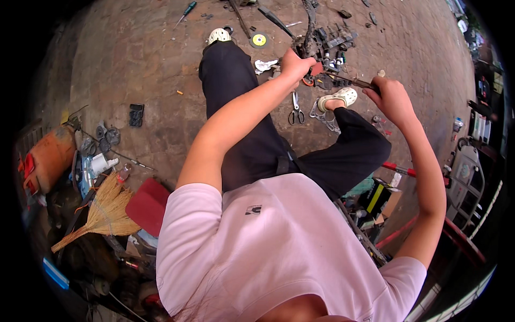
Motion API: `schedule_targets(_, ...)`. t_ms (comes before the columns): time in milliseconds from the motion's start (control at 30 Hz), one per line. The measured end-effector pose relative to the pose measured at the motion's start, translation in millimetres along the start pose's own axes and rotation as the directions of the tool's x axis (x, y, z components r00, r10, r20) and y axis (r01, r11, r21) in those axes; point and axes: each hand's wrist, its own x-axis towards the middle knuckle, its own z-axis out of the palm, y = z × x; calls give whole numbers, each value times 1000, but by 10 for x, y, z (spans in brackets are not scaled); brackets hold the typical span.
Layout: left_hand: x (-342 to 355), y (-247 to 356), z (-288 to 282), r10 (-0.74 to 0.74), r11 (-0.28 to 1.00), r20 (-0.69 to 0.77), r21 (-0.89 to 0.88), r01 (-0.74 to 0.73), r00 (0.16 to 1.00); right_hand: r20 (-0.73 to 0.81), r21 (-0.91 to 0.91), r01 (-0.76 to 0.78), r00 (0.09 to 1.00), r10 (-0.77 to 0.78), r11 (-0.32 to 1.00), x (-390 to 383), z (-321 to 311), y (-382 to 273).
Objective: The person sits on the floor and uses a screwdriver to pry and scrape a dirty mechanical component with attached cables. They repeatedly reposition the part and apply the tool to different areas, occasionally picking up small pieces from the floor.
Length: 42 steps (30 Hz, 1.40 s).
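Note:
My left hand (296, 66) is closed on a dark, greasy metal part (306, 47), from which a bent black arm rises toward the far edge. In my right hand (391, 97) is the handle of a screwdriver-like tool (358, 81). Its thin shaft points left toward the metal part; I cannot tell whether the tip touches it. A reddish flat piece (317, 68) shows just beside my left fingers. Below that hand, scissors (296, 110) with dark handles lie on the brick floor.
Loose dark parts (338, 42) cluster beyond my hands, near a yellow disc (258, 40). A screwdriver (185, 13) lies far left. My shoes (343, 97) flank the work. At left are a straw broom (110, 209) and an orange cylinder (53, 153); a black box (374, 196) stands right.

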Motion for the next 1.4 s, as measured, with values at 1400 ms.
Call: schedule_targets(1400, 138, -20, 10, 6, 989, -25, -147, -10, 1000, -118, 211, 122, 988, -99, 970, 201, -209, 25)
